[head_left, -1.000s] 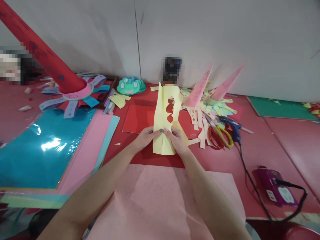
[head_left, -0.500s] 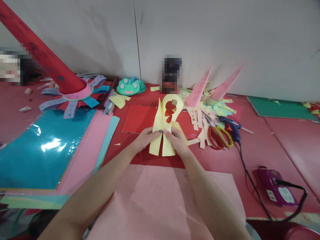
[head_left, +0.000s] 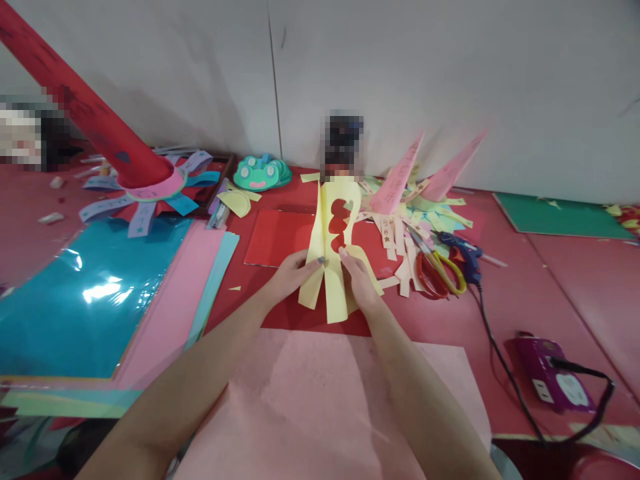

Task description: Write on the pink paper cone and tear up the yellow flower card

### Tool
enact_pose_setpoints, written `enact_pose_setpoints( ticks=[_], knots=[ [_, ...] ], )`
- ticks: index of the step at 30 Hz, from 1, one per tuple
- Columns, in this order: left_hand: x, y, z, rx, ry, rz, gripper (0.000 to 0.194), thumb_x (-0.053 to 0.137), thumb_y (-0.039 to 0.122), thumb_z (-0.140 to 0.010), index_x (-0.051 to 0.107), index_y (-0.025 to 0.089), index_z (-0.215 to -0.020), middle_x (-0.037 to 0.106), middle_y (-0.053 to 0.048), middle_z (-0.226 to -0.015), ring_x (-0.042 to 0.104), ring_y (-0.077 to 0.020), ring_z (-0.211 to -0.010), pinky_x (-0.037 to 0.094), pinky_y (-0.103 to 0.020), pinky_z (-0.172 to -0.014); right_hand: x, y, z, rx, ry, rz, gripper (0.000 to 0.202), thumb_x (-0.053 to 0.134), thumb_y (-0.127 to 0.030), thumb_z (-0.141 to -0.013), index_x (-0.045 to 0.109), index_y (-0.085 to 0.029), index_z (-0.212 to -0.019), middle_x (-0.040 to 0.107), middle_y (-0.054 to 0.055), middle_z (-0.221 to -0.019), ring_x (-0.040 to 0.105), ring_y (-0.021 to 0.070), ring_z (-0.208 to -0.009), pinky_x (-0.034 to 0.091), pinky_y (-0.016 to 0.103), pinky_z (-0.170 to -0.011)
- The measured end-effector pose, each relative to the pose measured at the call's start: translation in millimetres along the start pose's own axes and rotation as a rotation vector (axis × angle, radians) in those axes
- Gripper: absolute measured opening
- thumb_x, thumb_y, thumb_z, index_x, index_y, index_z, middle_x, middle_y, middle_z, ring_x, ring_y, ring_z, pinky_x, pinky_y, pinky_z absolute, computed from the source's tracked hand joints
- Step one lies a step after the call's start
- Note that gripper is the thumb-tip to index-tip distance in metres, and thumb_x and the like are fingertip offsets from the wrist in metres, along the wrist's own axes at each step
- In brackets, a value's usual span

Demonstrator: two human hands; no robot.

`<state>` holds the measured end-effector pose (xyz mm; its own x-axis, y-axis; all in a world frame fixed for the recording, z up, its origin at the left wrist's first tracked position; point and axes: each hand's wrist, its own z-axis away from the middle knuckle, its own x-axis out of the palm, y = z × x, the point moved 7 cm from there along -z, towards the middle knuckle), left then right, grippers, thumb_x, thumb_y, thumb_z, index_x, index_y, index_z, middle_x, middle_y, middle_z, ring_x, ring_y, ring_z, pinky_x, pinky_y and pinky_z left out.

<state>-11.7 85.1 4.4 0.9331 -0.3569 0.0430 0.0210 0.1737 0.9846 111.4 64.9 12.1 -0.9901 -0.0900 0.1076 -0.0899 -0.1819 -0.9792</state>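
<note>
A pale yellow paper cutout is held upright between my two hands, over the red table. It has a fold down its upper part and strips splayed at the bottom. Red rounded patches run down its middle and look like cut-out openings. My left hand pinches its left edge, thumb in front. At the right side, my right hand grips it with the thumb near the lowest red patch and the fingers partly hidden behind. Beneath lies a red sheet.
Right of my hands lie scissors, a blue glue gun and a purple power box. Pink paper cones stand behind paper strips. At left are a red cone, green frog faces and blue-wrapped sheets. Pink paper lies in front.
The yellow cutout has unfolded somewhat: its lower strips are spread wider and its looped top is now straighter. My right thumb has moved up slightly; my left hand stays put.
</note>
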Motion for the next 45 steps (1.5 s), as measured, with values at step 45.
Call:
enact_pose_setpoints(
  ticks=[45],
  knots=[
    [5.1, -6, 2, -0.044, -0.095, 0.085, 0.04, 0.061, 0.05, -0.075, 0.065, 0.016, -0.095, 0.068, -0.006, -0.094, 0.063, -0.0194, -0.084, 0.049, -0.031, -0.075, 3, 5, 1, 0.002, -0.006, 0.001, 0.035, 0.06, -0.055, -0.071, 0.056, -0.02, -0.073, 0.049, -0.004, -0.055, 0.047, 0.0102, -0.051, 0.038, 0.023, -0.047]
  ],
)
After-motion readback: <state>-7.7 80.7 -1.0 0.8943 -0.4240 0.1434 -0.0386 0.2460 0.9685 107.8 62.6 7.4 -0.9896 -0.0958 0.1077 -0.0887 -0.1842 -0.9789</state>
